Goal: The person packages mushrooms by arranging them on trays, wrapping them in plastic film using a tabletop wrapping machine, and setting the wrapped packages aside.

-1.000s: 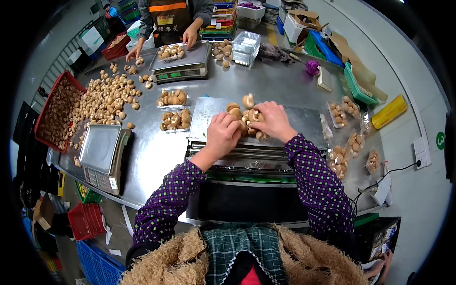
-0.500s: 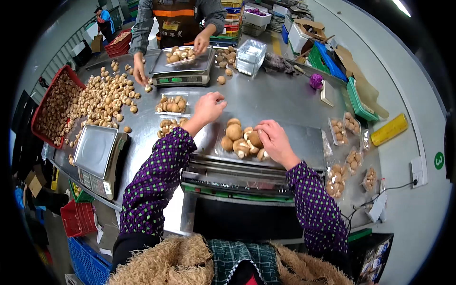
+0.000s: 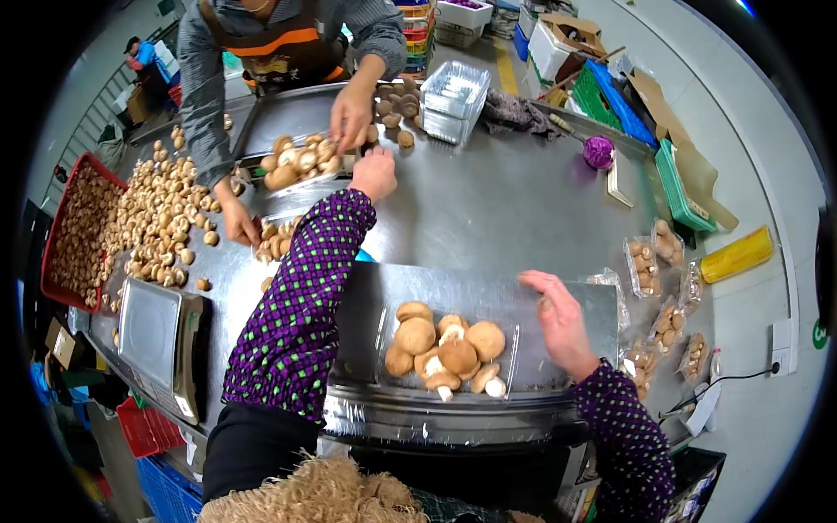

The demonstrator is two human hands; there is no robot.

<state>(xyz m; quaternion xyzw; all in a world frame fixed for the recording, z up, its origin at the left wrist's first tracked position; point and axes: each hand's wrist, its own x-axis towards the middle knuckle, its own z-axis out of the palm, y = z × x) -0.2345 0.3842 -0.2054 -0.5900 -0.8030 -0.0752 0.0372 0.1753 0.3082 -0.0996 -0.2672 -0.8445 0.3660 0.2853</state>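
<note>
A clear tray of brown mushrooms (image 3: pixel 445 349) lies on the metal plate (image 3: pixel 558 375) of the wrapping machine, touched by neither hand. My right hand (image 3: pixel 561 322) is just right of that tray, fingers apart and empty. My left hand (image 3: pixel 375 174) reaches far forward, beside the co-worker's hand and the right end of another filled tray (image 3: pixel 301 163); its fingers are bent and partly hidden, so a hold cannot be made out. Under my left sleeve, a further tray of mushrooms (image 3: pixel 275 240) is partly covered.
A co-worker (image 3: pixel 288 44) leans over the far side, both hands near the trays. Loose mushrooms (image 3: pixel 161 218), a red crate (image 3: pixel 65 235) and a scale (image 3: pixel 157 327) are on the left. Stacked empty trays (image 3: pixel 455 100) stand at the back. Wrapped packs (image 3: pixel 643 266) and a yellow roll (image 3: pixel 737 254) are right.
My left hand has moved forward to the co-worker's side. My right hand has moved off the mushrooms to the right. The co-worker has leaned in and brought a filled tray off the scale towards me.
</note>
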